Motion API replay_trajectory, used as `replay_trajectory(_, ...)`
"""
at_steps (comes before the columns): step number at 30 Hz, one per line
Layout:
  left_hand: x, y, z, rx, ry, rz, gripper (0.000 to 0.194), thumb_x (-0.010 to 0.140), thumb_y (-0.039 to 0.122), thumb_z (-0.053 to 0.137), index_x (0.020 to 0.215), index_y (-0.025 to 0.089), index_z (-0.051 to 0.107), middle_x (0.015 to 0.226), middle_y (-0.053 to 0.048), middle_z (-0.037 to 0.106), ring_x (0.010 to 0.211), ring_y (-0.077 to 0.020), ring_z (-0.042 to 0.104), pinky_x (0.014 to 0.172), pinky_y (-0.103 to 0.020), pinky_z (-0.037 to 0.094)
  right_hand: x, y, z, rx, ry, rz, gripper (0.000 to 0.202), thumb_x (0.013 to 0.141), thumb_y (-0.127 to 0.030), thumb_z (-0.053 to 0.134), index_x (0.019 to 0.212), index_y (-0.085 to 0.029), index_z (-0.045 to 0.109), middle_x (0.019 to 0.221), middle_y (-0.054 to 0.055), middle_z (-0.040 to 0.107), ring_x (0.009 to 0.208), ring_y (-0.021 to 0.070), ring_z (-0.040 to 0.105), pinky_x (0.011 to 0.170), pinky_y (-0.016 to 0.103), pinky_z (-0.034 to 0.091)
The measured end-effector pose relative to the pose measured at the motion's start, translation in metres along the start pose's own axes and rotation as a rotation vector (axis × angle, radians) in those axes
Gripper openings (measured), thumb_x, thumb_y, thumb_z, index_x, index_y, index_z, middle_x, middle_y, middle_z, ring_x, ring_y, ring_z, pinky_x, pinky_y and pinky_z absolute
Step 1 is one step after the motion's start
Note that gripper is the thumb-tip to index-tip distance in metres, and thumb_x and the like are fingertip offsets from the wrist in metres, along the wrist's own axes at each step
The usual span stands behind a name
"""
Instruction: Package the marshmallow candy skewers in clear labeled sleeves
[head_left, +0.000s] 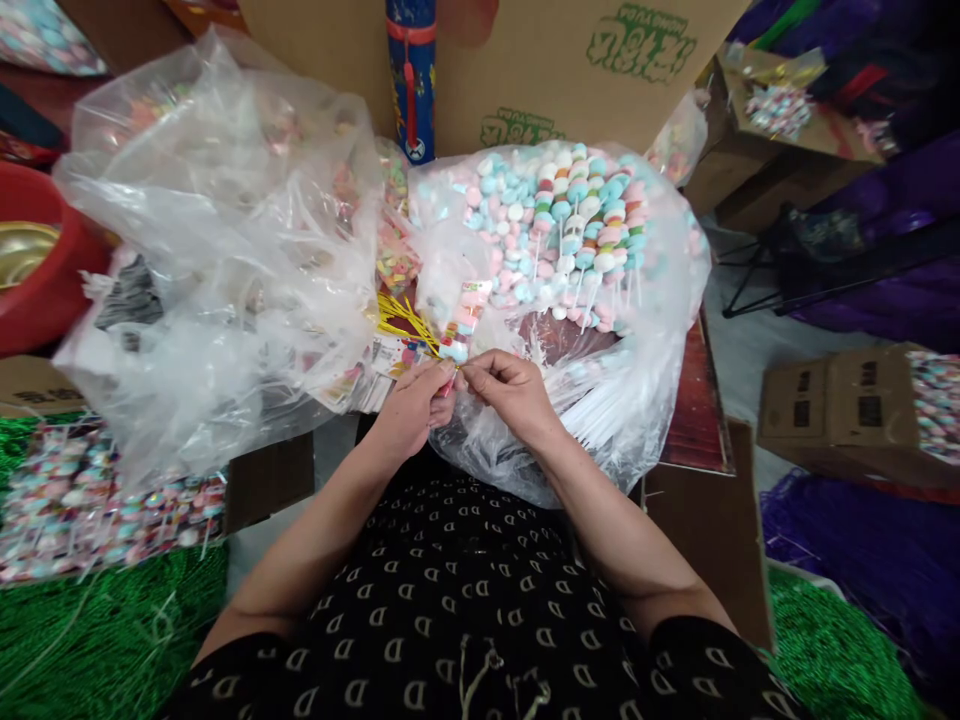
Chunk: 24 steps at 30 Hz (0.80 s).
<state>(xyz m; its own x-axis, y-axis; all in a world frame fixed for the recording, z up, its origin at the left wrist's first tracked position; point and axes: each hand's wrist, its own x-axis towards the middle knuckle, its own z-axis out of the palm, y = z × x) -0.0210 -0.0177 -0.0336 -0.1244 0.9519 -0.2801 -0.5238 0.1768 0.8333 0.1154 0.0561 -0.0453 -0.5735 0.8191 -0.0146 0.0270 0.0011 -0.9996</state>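
Observation:
My left hand (417, 408) is closed around the lower end of a wrapped marshmallow skewer (465, 318), which stands upright in a clear bag with pink, white and blue candies. At the neck of that bag, my right hand (511, 392) pinches what looks like a yellow twist tie (459, 366); the fingertips of both hands almost meet there. Just beyond my left hand lies a bundle of yellow twist ties (401, 316), above a pile of printed cards (358, 388). Unwrapped marshmallow skewers (592, 215) rest on loose marshmallows (501, 240) in a large clear bag beyond my right hand.
A big crumpled plastic bag (247, 260) covers the left side. White sticks (600, 400) lie under plastic at the right. Cardboard boxes (836, 400) stand on the floor. A red basin (37, 265) sits far left, and a large carton (555, 70) rises behind.

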Motion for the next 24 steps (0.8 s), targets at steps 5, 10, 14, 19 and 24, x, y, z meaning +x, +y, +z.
replay_trajectory(5, -0.007, 0.002, -0.001, -0.063, -0.252, -0.150, 0.036, 0.084, 0.046, 0.065, 0.061, 0.020, 0.055, 0.041, 0.011, 0.021, 0.033, -0.0043, 0.016, 0.035, -0.020, 0.015, 0.000, -0.006, -0.017, 0.147, -0.207, 0.031, 0.030, 0.077, -0.048, 0.085, 0.084, -0.021, 0.072, 0.082, 0.001, 0.072, 0.078, 0.0152, 0.064, 0.076, 0.029, 0.055)
replay_trajectory(10, -0.017, 0.000, 0.007, -0.161, -0.494, -0.385, 0.039, 0.088, 0.046, 0.062, 0.060, 0.021, 0.052, 0.042, 0.011, 0.016, 0.033, -0.0048, 0.015, 0.036, -0.021, 0.015, -0.002, -0.012, -0.030, 0.270, -0.452, 0.040, 0.041, 0.081, -0.051, 0.081, 0.112, -0.024, 0.077, 0.108, 0.005, 0.076, 0.102, 0.0217, 0.068, 0.089, 0.033, 0.055)
replay_trajectory(14, -0.018, -0.003, 0.010, -0.213, -0.507, -0.423, 0.039, 0.092, 0.044, 0.057, 0.061, 0.021, 0.050, 0.043, 0.011, 0.013, 0.034, -0.0052, 0.013, 0.037, -0.020, 0.017, -0.002, -0.008, -0.029, 0.179, -0.417, -0.025, 0.042, 0.082, -0.062, 0.077, 0.093, -0.021, 0.080, 0.091, 0.005, 0.075, 0.092, 0.0216, 0.067, 0.088, 0.035, 0.054)
replay_trajectory(19, -0.014, -0.005, 0.007, -0.205, -0.461, -0.366, 0.039, 0.094, 0.043, 0.057, 0.064, 0.020, 0.051, 0.043, 0.012, 0.014, 0.033, -0.0048, 0.011, 0.036, -0.018, 0.019, -0.002, 0.000, -0.026, 0.036, -0.253, -0.004, 0.042, 0.080, -0.061, 0.076, 0.076, -0.019, 0.072, 0.072, -0.001, 0.064, 0.068, 0.0149, 0.057, 0.070, 0.029, 0.049)
replay_trajectory(24, -0.003, -0.009, 0.005, -0.106, -0.300, -0.227, 0.040, 0.093, 0.051, 0.063, 0.071, 0.019, 0.055, 0.043, 0.014, 0.019, 0.033, -0.0035, 0.011, 0.034, -0.017, 0.019, -0.002, 0.003, -0.022, -0.297, -0.002, -0.089, 0.026, 0.084, -0.040, 0.063, 0.069, -0.020, 0.060, 0.064, -0.003, 0.055, 0.063, 0.0125, 0.048, 0.061, 0.026, 0.039)
